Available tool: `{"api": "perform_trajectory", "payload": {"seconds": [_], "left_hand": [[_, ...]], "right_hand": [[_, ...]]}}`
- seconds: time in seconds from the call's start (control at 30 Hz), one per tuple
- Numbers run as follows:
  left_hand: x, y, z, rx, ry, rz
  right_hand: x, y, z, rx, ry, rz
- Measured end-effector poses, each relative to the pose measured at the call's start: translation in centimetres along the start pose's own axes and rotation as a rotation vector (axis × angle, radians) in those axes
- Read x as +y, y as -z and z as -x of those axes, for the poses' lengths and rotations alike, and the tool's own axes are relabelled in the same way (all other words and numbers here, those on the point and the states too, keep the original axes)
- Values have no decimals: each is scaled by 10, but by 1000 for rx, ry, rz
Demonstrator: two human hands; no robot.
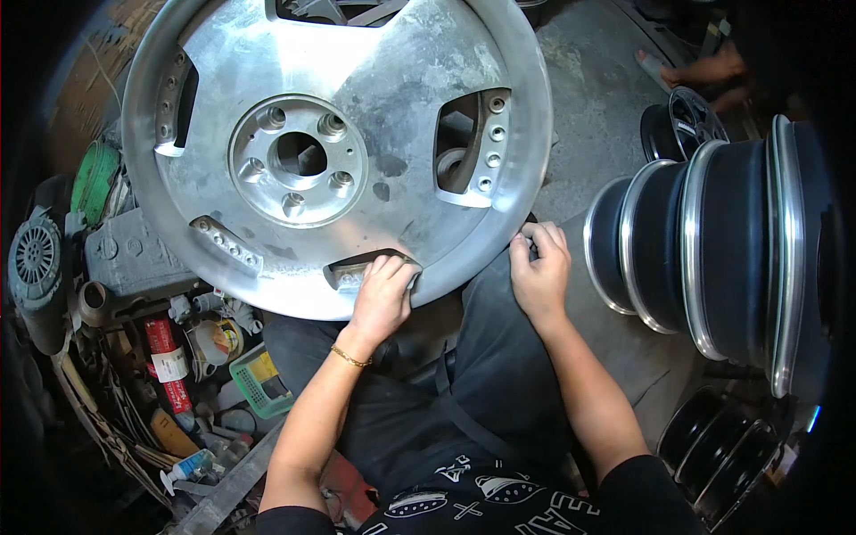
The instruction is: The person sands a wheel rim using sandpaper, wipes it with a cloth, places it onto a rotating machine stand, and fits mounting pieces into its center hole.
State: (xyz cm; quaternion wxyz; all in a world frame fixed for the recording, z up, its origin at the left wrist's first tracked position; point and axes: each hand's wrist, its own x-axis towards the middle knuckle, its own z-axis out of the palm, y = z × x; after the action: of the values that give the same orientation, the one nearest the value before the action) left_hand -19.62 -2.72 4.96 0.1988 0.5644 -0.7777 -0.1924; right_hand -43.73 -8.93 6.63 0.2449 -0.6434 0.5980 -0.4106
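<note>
A large silver alloy wheel, its bare metal smudged with dark spots, is tilted up in front of my legs. My left hand, with a gold-coloured bracelet on the wrist, reaches into the wheel's lower opening. Its fingers are closed on a small grey piece that looks like sandpaper, against the opening's edge. Over my knee, my right hand is at the wheel's lower right rim, fingers curled and thumb close to the edge. What lies inside those fingers is hidden.
Several dark wheels with polished lips are stacked at right, black rims below them. A green basket, a red package and a grey motor-like machine crowd the left. Another person's foot shows at upper right.
</note>
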Motion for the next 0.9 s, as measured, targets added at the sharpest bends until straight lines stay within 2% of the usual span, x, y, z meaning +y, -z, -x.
{"api": "perform_trajectory", "payload": {"seconds": [0.1,0.23,0.37,0.53,0.63,0.77,0.9], "left_hand": [[-14,12,12,-90,-14,-116],[0,1,0,-9,-26,-1],[-11,17,10,-98,-73,-147],[-2,9,-2,-66,-100,-119],[-14,23,8,-155,-80,-192],[1,10,-3,-99,-60,-134],[-10,18,13,-106,-59,-214]], "right_hand": [[1,2,1,4,-20,-19],[1,1,1,16,-29,-24],[3,1,0,29,4,-42],[3,-1,-1,34,7,-36],[6,2,-1,42,15,-40],[6,-2,-1,39,20,-43],[6,2,0,32,10,-49]]}}
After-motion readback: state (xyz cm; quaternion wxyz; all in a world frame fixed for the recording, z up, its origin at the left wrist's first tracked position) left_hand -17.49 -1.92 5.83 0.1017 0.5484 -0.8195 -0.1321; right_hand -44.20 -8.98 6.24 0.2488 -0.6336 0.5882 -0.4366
